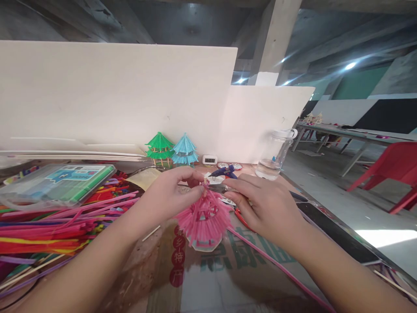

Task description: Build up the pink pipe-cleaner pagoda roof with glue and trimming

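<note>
A pink pagoda-shaped model (203, 219) made of pipe cleaners hangs above the cardboard-covered table (208, 278). My left hand (169, 193) pinches its top with closed fingers. My right hand (263, 204) is closed on a metal tool (219, 188), its tip at the model's peak and its red handles (243, 219) showing under my palm. A long pink pipe cleaner (276, 265) trails from the model toward the lower right.
A heap of coloured pipe cleaners (61, 217) and a plastic box (61, 178) lie at left. Green (159, 148) and blue (184, 150) finished pagodas stand by the white board. A blue glue gun (224, 172), small clock (209, 159), clear bottle (275, 154) and dark tablet (335, 232) lie right.
</note>
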`<state>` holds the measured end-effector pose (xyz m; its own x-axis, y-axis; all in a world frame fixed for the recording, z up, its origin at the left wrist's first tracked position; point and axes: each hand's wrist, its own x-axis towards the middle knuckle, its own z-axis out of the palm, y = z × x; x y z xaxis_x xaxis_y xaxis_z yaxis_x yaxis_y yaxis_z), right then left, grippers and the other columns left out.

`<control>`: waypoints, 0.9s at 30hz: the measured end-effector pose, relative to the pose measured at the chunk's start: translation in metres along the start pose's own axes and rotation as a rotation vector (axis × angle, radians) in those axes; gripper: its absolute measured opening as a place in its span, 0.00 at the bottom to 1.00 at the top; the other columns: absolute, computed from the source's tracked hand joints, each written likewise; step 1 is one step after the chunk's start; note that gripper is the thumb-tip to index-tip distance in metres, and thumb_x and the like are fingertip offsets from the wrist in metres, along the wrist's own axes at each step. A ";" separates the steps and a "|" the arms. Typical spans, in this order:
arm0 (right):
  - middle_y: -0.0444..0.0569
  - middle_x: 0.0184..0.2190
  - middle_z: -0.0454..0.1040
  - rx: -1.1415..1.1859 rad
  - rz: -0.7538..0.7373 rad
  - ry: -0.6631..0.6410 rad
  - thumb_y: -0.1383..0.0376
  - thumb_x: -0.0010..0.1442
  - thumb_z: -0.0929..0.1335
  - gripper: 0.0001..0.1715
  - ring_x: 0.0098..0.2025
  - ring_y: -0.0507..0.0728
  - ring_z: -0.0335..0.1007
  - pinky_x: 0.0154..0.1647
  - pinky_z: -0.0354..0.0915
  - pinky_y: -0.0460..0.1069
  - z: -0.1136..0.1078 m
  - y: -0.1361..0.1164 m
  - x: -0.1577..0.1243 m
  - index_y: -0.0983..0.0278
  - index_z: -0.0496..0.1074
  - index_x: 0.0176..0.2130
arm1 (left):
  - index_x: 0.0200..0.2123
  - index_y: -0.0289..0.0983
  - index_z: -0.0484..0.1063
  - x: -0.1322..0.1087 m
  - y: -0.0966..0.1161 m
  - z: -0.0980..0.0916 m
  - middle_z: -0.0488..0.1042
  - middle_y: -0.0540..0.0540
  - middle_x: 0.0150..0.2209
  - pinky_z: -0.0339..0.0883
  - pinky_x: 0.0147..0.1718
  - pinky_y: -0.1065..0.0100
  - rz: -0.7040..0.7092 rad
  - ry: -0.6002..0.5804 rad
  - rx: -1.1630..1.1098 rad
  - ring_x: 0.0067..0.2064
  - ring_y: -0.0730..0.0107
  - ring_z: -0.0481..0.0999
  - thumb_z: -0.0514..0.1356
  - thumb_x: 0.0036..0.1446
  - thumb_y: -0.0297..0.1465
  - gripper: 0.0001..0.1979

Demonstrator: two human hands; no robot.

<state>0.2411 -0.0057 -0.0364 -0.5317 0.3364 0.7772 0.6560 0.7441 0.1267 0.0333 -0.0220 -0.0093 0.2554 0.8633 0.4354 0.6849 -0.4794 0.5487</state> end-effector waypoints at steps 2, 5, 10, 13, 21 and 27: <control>0.46 0.24 0.73 -0.003 -0.011 0.008 0.66 0.65 0.60 0.15 0.26 0.53 0.67 0.24 0.54 0.47 0.002 0.000 0.000 0.64 0.74 0.37 | 0.33 0.39 0.75 0.001 -0.001 -0.001 0.76 0.49 0.34 0.67 0.38 0.68 -0.013 -0.006 0.005 0.37 0.66 0.73 0.56 0.55 0.39 0.12; 0.47 0.25 0.73 -0.001 -0.013 0.020 0.66 0.65 0.60 0.14 0.26 0.53 0.67 0.25 0.54 0.47 0.004 -0.001 -0.001 0.65 0.74 0.38 | 0.34 0.39 0.75 0.001 -0.001 -0.003 0.77 0.49 0.35 0.67 0.38 0.68 -0.029 -0.035 0.024 0.38 0.66 0.74 0.56 0.55 0.39 0.12; 0.48 0.26 0.73 -0.007 0.002 0.021 0.65 0.65 0.59 0.16 0.26 0.53 0.67 0.25 0.55 0.48 0.006 0.000 -0.002 0.65 0.75 0.37 | 0.34 0.41 0.76 0.000 -0.001 -0.006 0.78 0.51 0.35 0.67 0.38 0.69 -0.047 -0.042 0.054 0.38 0.67 0.75 0.59 0.53 0.37 0.09; 0.47 0.25 0.73 -0.002 -0.004 0.020 0.65 0.65 0.59 0.16 0.26 0.54 0.67 0.25 0.55 0.48 0.006 0.000 -0.002 0.65 0.75 0.38 | 0.35 0.41 0.76 0.001 -0.003 -0.007 0.78 0.51 0.36 0.67 0.39 0.69 -0.029 -0.039 0.060 0.38 0.66 0.75 0.58 0.54 0.38 0.10; 0.49 0.28 0.75 -0.007 0.001 0.004 0.66 0.65 0.60 0.15 0.28 0.55 0.69 0.25 0.56 0.49 0.008 0.000 -0.002 0.66 0.75 0.40 | 0.40 0.41 0.77 0.006 -0.010 -0.008 0.78 0.49 0.38 0.67 0.40 0.68 -0.011 -0.053 0.011 0.41 0.66 0.75 0.58 0.55 0.41 0.14; 0.48 0.26 0.74 -0.015 0.008 0.025 0.66 0.65 0.59 0.16 0.26 0.54 0.67 0.25 0.55 0.48 0.011 0.001 -0.002 0.66 0.75 0.37 | 0.39 0.40 0.76 0.004 -0.011 -0.004 0.77 0.49 0.38 0.68 0.40 0.69 -0.002 -0.077 -0.045 0.41 0.67 0.74 0.58 0.55 0.40 0.13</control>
<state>0.2370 0.0002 -0.0447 -0.5130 0.3272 0.7936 0.6682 0.7326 0.1299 0.0237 -0.0135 -0.0108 0.3068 0.8730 0.3792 0.6547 -0.4827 0.5817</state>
